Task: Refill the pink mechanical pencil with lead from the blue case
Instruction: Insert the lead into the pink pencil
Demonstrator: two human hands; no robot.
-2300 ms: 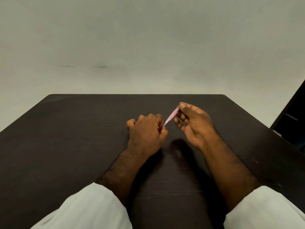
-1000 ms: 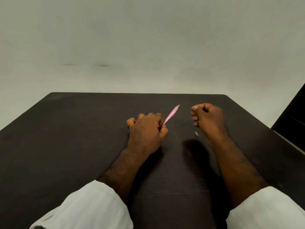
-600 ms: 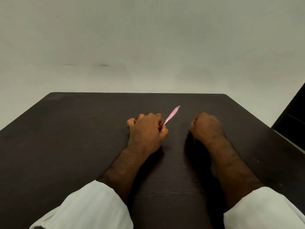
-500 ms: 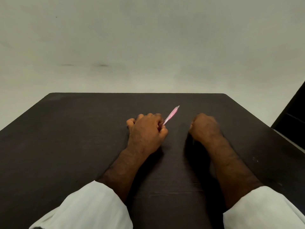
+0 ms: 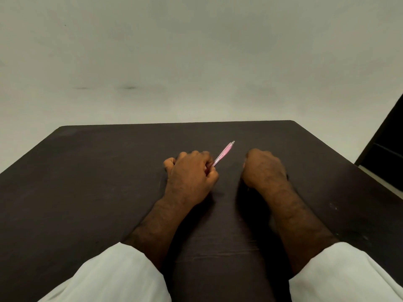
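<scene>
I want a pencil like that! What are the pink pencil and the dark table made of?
The pink pencil looks like glossy, slightly see-through plastic, with a pale, maybe metal end; it is too small to be sure. The table is dark brown and matte, with faint scuffs, perhaps painted wood or laminate.

A dark brown, matte rectangular table (image 5: pixel 87 182) with rounded far corners fills the lower half of the view. Beyond it lies a plain pale grey-white surface (image 5: pixel 196 51) bearing faint dark smudges. A black piece of furniture (image 5: pixel 386 153) stands at the right edge
</scene>
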